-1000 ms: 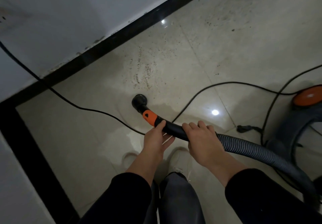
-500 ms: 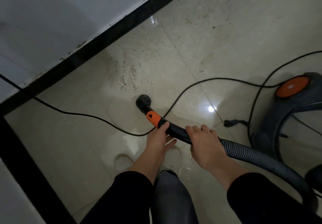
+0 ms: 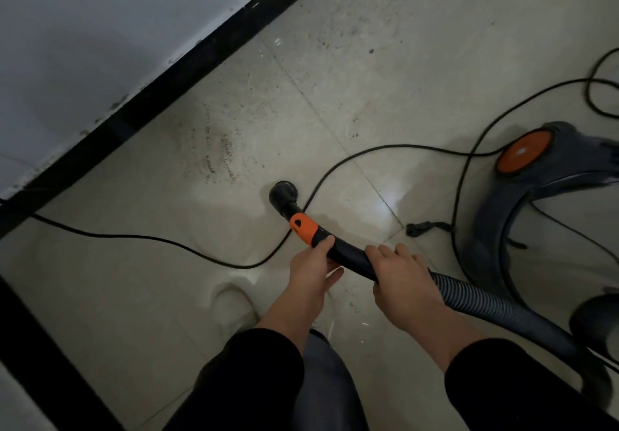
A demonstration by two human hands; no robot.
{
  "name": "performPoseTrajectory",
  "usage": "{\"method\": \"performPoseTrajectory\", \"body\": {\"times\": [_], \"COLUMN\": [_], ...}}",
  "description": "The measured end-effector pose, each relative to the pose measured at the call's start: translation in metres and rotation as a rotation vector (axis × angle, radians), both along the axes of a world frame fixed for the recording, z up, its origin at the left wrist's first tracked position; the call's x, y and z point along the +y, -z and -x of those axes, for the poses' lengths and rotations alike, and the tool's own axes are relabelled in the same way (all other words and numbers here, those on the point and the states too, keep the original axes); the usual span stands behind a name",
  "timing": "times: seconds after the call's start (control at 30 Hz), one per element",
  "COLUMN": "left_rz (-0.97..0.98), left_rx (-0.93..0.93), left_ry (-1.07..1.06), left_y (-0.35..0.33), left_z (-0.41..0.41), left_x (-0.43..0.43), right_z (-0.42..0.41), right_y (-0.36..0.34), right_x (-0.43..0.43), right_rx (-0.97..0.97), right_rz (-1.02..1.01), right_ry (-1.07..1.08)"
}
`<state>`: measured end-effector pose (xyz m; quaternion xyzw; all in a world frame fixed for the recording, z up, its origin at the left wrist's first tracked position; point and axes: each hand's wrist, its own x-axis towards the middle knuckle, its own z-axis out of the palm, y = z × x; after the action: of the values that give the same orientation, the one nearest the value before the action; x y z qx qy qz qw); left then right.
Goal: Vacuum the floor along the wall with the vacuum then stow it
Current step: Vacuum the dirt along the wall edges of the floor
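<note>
We grip the handle tube (image 3: 351,258), left hand (image 3: 310,264) behind the orange collar (image 3: 303,229), right hand (image 3: 398,276) nearer the hose (image 3: 469,300), to aim the nozzle (image 3: 284,194) at grit (image 3: 221,159) by the skirting (image 3: 187,72). The vacuum canister (image 3: 542,176) sits rightward.

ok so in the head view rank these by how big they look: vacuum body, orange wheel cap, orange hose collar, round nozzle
1. vacuum body, partly out of frame
2. orange wheel cap
3. orange hose collar and round nozzle, too alike to rank
</note>
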<state>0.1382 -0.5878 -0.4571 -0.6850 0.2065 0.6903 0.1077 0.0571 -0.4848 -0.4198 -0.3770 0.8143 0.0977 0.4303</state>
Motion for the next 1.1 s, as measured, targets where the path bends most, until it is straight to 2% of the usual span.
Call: {"method": "performPoseTrajectory", "body": {"times": [0.43, 1.1], "left_rz": [0.044, 0.084], "left_rx": [0.039, 0.021], "left_ry": [0.087, 0.066], "left_y": [0.011, 0.022], "left_z": [0.012, 0.013], "left_x": [-0.016, -0.065], "right_z": [0.008, 0.01], "right_y": [0.012, 0.032], "right_x": [-0.009, -0.052], "right_rx": [0.024, 0.03], "right_rz": [0.03, 0.103], "right_ry": [0.049, 0.026]}}
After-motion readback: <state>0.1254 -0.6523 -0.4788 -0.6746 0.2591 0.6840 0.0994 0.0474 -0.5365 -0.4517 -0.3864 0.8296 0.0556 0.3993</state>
